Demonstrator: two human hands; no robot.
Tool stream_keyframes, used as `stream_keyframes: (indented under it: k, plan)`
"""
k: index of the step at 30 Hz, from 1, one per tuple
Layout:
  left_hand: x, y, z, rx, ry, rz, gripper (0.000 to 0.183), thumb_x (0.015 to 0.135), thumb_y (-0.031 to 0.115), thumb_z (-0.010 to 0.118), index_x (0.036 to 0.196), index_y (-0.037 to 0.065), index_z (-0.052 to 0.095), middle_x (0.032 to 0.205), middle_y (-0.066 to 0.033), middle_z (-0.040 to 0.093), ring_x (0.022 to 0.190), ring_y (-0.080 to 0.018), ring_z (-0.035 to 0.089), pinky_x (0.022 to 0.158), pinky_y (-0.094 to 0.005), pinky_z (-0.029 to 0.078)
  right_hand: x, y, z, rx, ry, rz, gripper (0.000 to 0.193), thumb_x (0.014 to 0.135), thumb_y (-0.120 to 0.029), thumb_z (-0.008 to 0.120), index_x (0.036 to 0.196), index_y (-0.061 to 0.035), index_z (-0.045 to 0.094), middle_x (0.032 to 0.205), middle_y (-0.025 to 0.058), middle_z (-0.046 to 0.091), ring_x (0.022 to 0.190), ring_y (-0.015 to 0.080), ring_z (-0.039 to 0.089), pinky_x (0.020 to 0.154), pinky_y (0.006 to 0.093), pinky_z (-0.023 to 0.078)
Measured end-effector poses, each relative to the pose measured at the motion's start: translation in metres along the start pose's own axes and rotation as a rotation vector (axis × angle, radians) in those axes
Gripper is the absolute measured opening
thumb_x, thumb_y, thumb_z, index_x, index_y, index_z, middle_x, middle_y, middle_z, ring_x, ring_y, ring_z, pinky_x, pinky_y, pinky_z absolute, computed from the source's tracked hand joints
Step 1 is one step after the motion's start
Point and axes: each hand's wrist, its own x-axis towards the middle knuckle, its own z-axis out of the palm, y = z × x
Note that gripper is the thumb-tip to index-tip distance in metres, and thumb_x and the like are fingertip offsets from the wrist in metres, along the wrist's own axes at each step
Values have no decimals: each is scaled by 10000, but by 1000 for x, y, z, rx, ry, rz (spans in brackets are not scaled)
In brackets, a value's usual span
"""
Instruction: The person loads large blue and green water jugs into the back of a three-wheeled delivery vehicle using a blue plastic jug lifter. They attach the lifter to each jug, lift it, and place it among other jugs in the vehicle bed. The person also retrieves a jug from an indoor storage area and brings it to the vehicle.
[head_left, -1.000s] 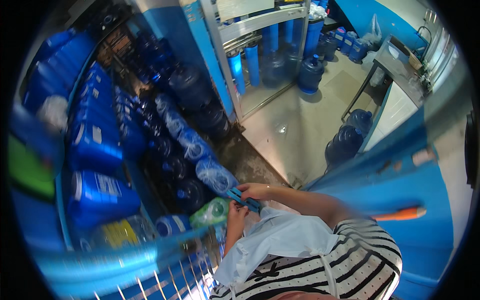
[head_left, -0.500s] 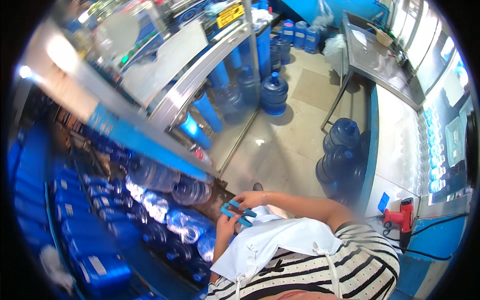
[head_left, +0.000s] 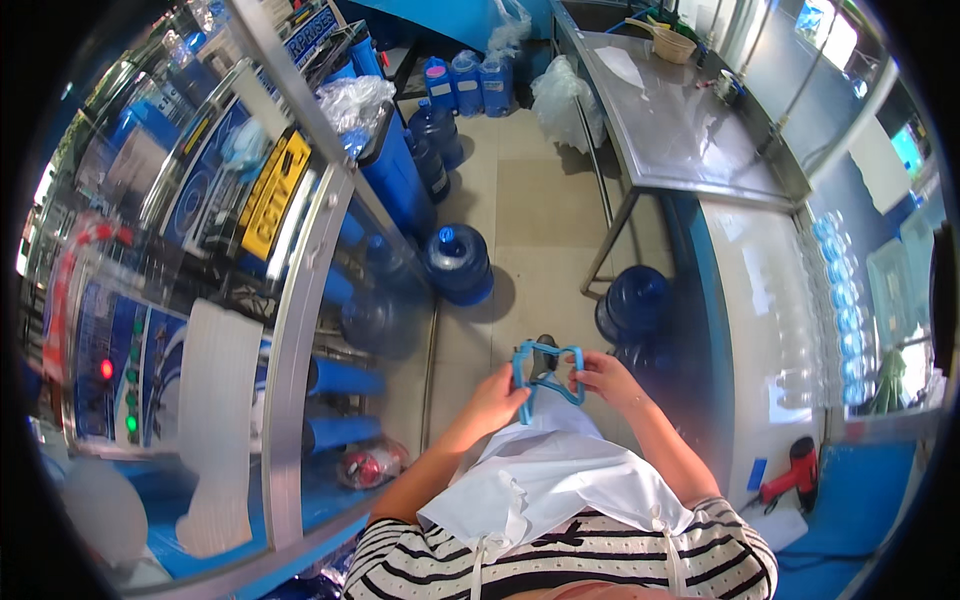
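A light-blue plastic frame with looped sides, which looks like a water-jug carrying handle, is held in front of my white apron. My left hand is closed round its left side. With thumb and fingers, my right hand pinches its right side. Through the gap in the frame a dark shoe shows below. The hands are apart, one on each side of the frame.
Ahead on the tiled floor stands a large blue water jug; more jugs are at the right. A steel table stands beyond. Metal-framed glass lines my left. A red heat gun lies at the right.
My view has swung right, from the stacked blue containers toward the aisle, and the floor jug appears nearer. My hands have moved apart, and the blue frame now faces upright between them.
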Motion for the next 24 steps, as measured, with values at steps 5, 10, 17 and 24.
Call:
stream_keyframes:
  k: [5,10,17,24]
  plan:
    - [147,44,-20,-160,-86,-28,317,852,162,622,1072,7,454,901,-157,601,786,-261,622,695,-376,489,104,-99,-50,21,13,44,340,951,-194,533,1249,-33,513,871,50,612,728,115,591,644,251,484]
    - [270,55,-78,-341,-27,11,376,861,110,609,1182,2,445,896,-97,609,790,-153,619,696,-286,497,247,-204,-62,-332,-116,69,278,969,-245,486,1115,-22,565,733,8,552,553,80,477,486,218,377]
    - [423,29,-151,-559,196,-108,495,854,61,579,1318,22,412,879,-62,614,797,-117,610,746,-252,496,436,-299,-69,-272,-271,122,198,907,-173,558,1042,-29,573,722,0,528,534,55,453,469,215,375]
    - [649,53,-239,-190,81,-22,373,857,89,570,1225,57,521,861,-64,629,790,-157,620,731,-293,491,603,-407,-144,-354,-226,106,277,888,-149,567,1128,-13,542,732,8,540,549,61,454,479,223,370]
